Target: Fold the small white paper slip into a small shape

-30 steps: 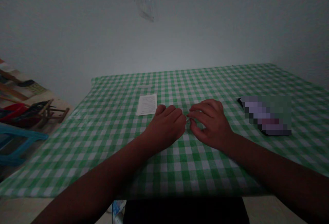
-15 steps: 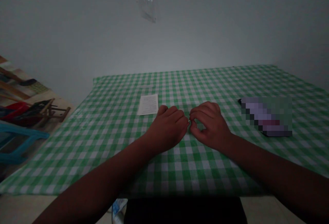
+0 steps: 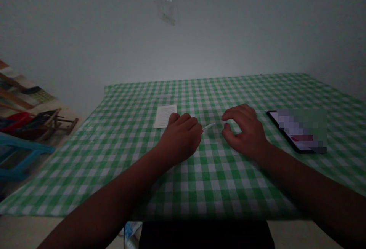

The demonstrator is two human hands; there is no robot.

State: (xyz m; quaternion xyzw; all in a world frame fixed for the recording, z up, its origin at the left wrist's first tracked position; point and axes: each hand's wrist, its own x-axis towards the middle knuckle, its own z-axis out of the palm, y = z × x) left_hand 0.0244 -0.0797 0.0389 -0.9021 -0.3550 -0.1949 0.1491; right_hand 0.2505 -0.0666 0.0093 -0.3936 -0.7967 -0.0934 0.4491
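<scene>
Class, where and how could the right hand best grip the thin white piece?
Probably by the free end of the thin white piece, pinched between thumb and fingers, coming from the right. It juts, slim and slanting, out of the left hand toward the open right hand; its other end is hidden at the left hand.

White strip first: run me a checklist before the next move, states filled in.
1. White strip held in left hand: ok, one end sticks out.
2. Right hand free: ok, open, nothing visible in it.
3. Right hand touching the strip: not ok, a gap separates them.
4. Strip's full length: cannot tell, partly hidden.
5. Printed sheet fully visible: not ok, left hand overlaps a corner.
</scene>
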